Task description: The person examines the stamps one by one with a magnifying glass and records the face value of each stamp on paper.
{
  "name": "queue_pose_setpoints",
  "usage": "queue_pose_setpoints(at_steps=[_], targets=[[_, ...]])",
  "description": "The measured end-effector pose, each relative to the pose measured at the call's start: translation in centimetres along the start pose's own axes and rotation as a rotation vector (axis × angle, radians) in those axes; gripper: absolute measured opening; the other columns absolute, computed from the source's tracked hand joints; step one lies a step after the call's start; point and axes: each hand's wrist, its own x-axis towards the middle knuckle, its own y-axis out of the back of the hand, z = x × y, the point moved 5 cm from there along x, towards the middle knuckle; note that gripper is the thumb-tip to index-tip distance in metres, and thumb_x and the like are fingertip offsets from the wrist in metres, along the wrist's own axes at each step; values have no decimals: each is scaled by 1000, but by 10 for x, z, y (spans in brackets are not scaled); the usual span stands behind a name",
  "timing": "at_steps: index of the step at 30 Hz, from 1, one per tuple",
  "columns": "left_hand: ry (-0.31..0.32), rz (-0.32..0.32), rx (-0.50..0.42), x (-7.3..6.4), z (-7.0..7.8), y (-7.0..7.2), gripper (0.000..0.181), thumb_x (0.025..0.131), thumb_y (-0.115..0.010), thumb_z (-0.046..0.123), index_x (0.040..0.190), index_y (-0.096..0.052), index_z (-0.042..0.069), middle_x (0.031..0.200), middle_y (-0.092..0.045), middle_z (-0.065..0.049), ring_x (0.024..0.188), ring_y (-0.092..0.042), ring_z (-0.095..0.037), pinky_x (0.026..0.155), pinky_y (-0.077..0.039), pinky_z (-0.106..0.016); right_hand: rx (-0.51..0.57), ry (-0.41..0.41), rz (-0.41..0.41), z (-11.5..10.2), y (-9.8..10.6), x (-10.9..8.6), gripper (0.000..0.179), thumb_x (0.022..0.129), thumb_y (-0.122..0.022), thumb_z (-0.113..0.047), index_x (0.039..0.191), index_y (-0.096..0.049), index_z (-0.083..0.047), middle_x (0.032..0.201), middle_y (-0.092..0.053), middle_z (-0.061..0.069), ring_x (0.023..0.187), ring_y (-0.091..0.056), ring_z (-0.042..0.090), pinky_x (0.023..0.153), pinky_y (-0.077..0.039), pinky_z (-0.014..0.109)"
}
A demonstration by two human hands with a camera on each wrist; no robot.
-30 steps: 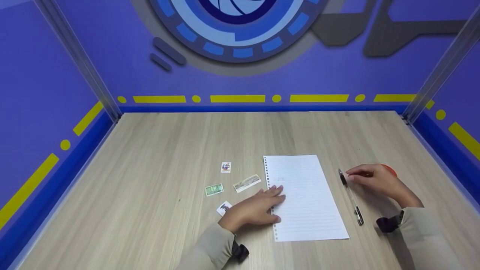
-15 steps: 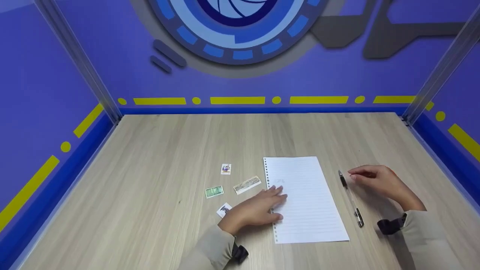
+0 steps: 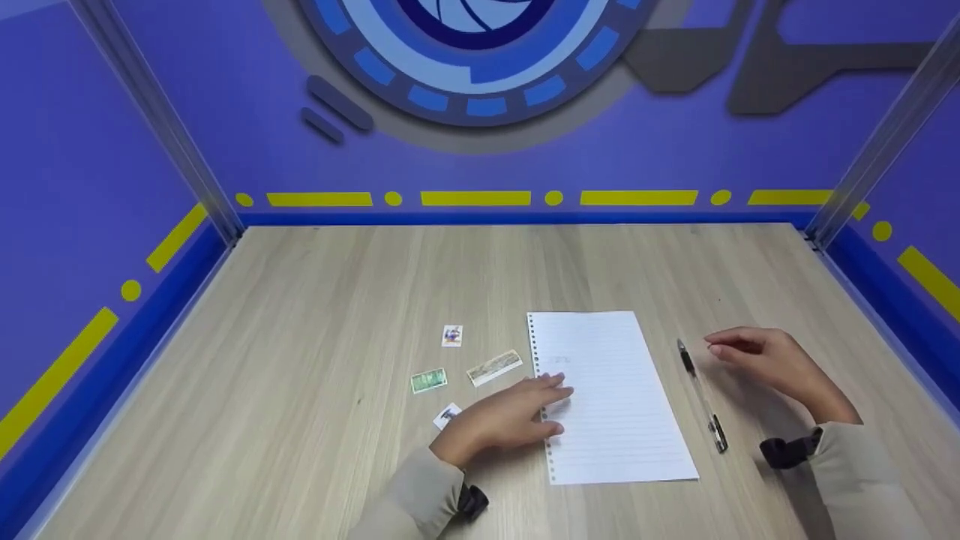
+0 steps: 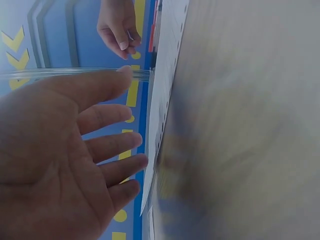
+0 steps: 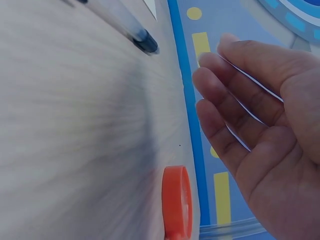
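A sheet of lined loose-leaf paper (image 3: pixel 615 405) with punched holes down its left side lies on the table. Over that holed edge my left hand (image 3: pixel 510 416) is spread, palm down, fingertips at the sheet; its wrist view shows the fingers extended with nothing in them. Right of the sheet lies a clear pen (image 3: pixel 701 399) with black ends. My right hand (image 3: pixel 784 367) hovers beside the pen's tip end, fingers loosely bent and holding nothing. Below that hand, in the right wrist view, an orange round-rimmed thing (image 5: pixel 175 200) rests on the table, hidden in the head view.
Several small stamps lie left of the paper: one with a colourful figure (image 3: pixel 451 336), a green one (image 3: pixel 428 380), a long beige one (image 3: pixel 494 367) and a black-and-white one (image 3: pixel 447 415) partly behind the left hand. Blue printed walls (image 3: pixel 480 172) enclose the wooden table (image 3: pixel 315 337).
My right hand has drawn slightly to the right, away from the pen. The orange rim that showed behind it has gone out of sight in the head view. My left hand has barely shifted.
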Motion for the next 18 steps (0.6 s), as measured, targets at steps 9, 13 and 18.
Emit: queue_pose_setpoints(at_steps=[9, 13, 18], targets=[[-34, 10, -29, -9, -4, 14, 50, 96, -56, 26, 143, -47, 11, 152, -40, -6, 142, -35, -20, 118, -28, -32, 1, 21, 38, 1, 4, -1, 33, 92, -64, -29, 113, -70, -4, 109, -70, 12, 86, -54, -17, 72, -46, 5], [-48, 34, -48, -14, -8, 24, 47, 97, -56, 23, 141, -48, 9, 149, -44, -7, 140, -39, -20, 117, -30, -31, 4, 12, 53, 3, 6, -4, 34, 92, -64, -29, 114, -70, -4, 110, -70, 13, 85, -54, -18, 72, -46, 4], [-46, 76, -106, -22, -16, 37, 45, 96, -57, 19, 138, -51, 7, 144, -50, -9, 137, -43, -23, 116, -33, -34, -2, -3, 68, 6, 9, -6, 34, 92, -64, -29, 114, -70, -4, 113, -68, 19, 85, -51, -20, 71, -45, 3]])
